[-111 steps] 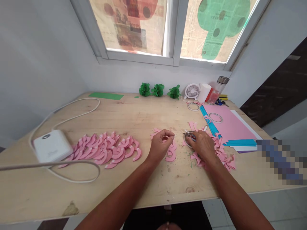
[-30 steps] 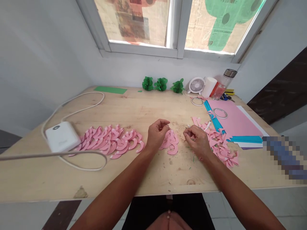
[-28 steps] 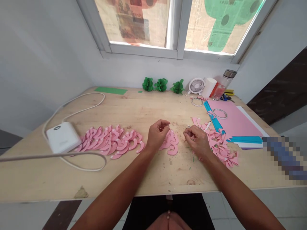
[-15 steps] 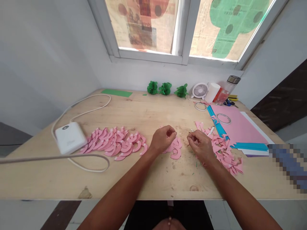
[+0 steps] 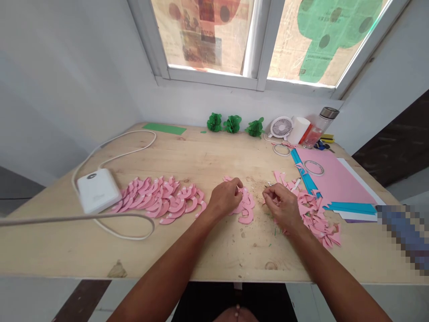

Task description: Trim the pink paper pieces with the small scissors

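The left hand (image 5: 226, 197) and the right hand (image 5: 283, 206) stand apart above the tabletop (image 5: 214, 255), fingers curled; whether either pinches anything, I cannot tell. Curved pink pieces (image 5: 246, 216) lie just beside the left hand, on the side toward the right one. A larger pile of pink arcs (image 5: 164, 201) spreads on the left hand's outer side. Pink scraps (image 5: 320, 226) heap beside the right hand, outward, with a pink sheet (image 5: 345, 183) farther out. Green paper shapes (image 5: 232, 124) sit well beyond both hands.
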`<state>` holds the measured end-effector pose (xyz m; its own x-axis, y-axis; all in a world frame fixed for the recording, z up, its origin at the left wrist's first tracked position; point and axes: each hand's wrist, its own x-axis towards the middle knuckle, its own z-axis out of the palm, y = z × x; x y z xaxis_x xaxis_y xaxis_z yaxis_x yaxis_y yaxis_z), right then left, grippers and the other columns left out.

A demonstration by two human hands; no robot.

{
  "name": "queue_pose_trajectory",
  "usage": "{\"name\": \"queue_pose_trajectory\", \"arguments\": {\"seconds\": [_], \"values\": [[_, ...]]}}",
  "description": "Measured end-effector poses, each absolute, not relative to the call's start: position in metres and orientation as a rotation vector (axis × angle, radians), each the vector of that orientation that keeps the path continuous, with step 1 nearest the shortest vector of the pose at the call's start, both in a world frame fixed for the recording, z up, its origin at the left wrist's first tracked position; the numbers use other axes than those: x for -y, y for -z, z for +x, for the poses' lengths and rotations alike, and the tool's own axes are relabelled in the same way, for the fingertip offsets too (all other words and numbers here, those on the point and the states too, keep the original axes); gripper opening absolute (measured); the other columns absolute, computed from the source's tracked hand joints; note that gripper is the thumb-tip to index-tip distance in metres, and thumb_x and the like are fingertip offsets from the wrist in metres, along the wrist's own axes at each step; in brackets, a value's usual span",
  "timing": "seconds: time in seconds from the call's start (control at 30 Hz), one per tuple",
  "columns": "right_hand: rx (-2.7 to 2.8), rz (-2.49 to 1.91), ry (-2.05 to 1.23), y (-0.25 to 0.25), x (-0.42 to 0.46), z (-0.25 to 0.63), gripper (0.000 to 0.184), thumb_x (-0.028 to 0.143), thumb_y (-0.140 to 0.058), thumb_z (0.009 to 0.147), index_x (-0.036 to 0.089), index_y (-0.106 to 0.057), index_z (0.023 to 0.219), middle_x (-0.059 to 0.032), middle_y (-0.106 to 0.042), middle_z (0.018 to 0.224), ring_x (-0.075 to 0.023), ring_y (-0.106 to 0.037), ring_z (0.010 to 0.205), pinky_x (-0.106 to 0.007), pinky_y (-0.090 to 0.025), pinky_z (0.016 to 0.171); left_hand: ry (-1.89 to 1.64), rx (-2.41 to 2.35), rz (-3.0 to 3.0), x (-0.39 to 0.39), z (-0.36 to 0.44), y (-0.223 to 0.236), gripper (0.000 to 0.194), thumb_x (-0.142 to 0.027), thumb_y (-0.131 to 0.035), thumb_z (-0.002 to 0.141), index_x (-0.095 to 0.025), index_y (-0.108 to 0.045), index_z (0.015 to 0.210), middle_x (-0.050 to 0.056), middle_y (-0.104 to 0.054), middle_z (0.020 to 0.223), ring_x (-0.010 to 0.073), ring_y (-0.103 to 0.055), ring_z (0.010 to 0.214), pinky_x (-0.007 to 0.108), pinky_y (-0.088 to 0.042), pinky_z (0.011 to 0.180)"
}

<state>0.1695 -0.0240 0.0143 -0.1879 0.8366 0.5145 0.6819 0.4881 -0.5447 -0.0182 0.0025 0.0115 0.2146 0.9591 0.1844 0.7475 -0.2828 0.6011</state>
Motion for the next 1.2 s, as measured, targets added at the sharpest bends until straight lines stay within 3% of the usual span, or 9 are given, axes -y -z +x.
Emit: {"name": "queue_pose_trajectory", "arguments": {"seconds": [0.3,0.63,0.83,1.03,1.2], "values": [[1.935,-1.259,-0.272,-0.015,0.023,0.170,0.010,0.018,-0.050,0.078,0.019,-0.056,0.071,-0.0009,-0.053,0.064,-0.0133,-0.046,0.059,-0.026,-0.036,0.056,-0.882,-1.599,2.027,-0.003,-0.022,-0.020,0.022,-0.008,-0.046,0.065,-0.022,-0.056,0.079,-0.003,-0.057,0.056,0.0146,-0.051,0.051,0.024,-0.030,0.048],[1.704,-1.304,-0.468,-0.014,0.020,0.169,0.007,0.024,-0.054,0.077,0.019,-0.058,0.079,-0.0001,-0.055,0.068,-0.0123,-0.046,0.058,-0.026,-0.038,0.056,-1.399,-1.336,1.538,-0.005,-0.024,-0.021,0.018,-0.016,-0.050,0.068,-0.018,-0.057,0.085,-0.004,-0.049,0.058,0.0096,-0.047,0.052,0.021,-0.037,0.052],[1.591,-1.232,-0.694,-0.029,0.023,0.156,0.034,0.027,-0.056,0.076,0.022,-0.050,0.109,-0.0049,-0.060,0.088,-0.0153,-0.054,0.072,-0.030,-0.044,0.063,-1.509,-1.240,1.415,-0.002,-0.016,-0.016,0.022,-0.016,-0.051,0.069,-0.017,-0.056,0.090,-0.004,-0.048,0.060,0.0083,-0.045,0.052,0.019,-0.036,0.051],[1.591,-1.206,-0.696,-0.027,0.022,0.124,0.064,0.029,-0.064,0.070,0.026,-0.034,0.126,-0.0055,-0.059,0.096,-0.0164,-0.056,0.076,-0.031,-0.046,0.063,-1.582,-1.246,1.330,0.003,-0.011,-0.018,0.019,-0.017,-0.051,0.070,-0.017,-0.055,0.089,-0.005,-0.049,0.062,0.0079,-0.047,0.053,0.019,-0.039,0.053],[1.504,-1.253,-0.688,-0.009,0.014,0.113,0.056,0.025,-0.059,0.074,0.022,-0.036,0.125,0.0013,-0.056,0.073,-0.0138,-0.053,0.063,-0.029,-0.045,0.060,-1.563,-1.215,1.258,0.001,-0.011,-0.018,0.020,-0.017,-0.052,0.070,-0.017,-0.054,0.091,-0.004,-0.049,0.062,0.0080,-0.046,0.052,0.020,-0.039,0.053]]}}
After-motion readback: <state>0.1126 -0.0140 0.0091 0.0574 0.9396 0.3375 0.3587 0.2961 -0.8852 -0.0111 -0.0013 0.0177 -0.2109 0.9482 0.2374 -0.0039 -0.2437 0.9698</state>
